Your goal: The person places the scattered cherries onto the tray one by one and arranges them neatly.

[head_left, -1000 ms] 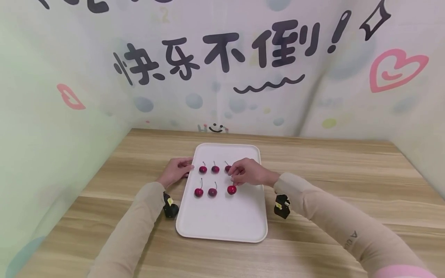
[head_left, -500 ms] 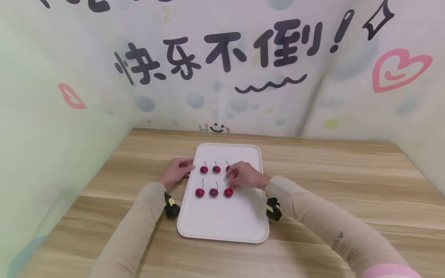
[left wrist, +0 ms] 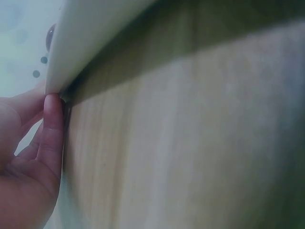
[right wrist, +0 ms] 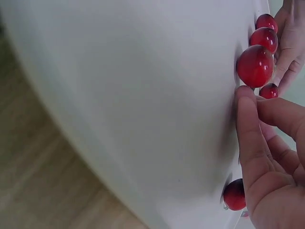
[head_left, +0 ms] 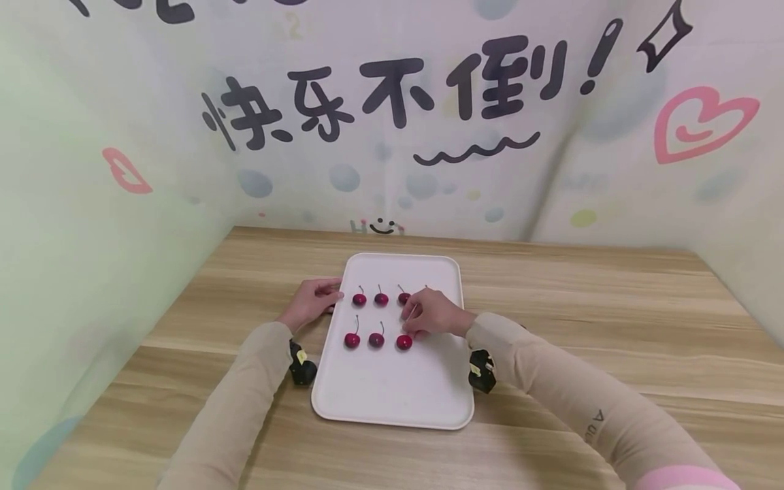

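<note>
A white tray (head_left: 392,401) lies on the table with two rows of dark red cherries on it, stems pointing up and away. My left hand (head_left: 311,301) holds the tray's left rim; in the left wrist view its fingers (left wrist: 51,126) meet at the tray's edge. My right hand (head_left: 433,314) reaches over the tray and pinches the stem of the front row's right-hand cherry (head_left: 403,342). That cherry (right wrist: 256,66) sits on the tray right at the fingertips in the right wrist view. Part of the back row is hidden behind the right hand.
To the left in the front row sit a middle cherry (head_left: 376,340) and an outer cherry (head_left: 352,340). Another cherry (right wrist: 234,194) lies beneath the right hand's palm side. The wood-grain table (head_left: 582,299) reaches back to a printed wall cloth (head_left: 392,156).
The right hand moved left and set the cherry down at the front row's right end, then shifted slightly right with it. The left hand stays on the rim.
</note>
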A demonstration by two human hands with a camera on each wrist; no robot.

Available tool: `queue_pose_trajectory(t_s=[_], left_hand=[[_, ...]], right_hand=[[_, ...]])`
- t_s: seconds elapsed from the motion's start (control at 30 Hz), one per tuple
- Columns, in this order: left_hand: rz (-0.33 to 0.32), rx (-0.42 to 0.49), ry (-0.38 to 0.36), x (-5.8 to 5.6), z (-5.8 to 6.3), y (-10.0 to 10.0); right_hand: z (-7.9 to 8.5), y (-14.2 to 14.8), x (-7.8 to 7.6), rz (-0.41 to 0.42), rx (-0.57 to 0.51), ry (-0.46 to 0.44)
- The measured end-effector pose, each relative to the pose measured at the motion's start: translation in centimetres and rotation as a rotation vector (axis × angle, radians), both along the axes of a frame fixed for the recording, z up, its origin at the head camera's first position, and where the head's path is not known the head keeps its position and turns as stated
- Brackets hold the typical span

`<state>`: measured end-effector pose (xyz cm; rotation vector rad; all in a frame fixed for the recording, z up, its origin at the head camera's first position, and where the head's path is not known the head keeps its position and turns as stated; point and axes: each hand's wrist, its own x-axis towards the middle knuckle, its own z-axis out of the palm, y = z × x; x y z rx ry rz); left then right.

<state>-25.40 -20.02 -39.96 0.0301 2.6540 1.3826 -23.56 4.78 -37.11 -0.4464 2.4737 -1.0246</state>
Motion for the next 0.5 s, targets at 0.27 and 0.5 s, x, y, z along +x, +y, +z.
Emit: queue_pose_trajectory(t_s=[0.27,0.5], left_hand=[[0.002,0.006,0.001,0.06,0.01,0.08],[-0.001,0.000,0.004,0.11,0.06,0.10]], right_hand=[[0.19,0.35,0.19,0.024,-0.007,0.008],[0.26,0.39,0.26,0.044,-0.011,0.003]])
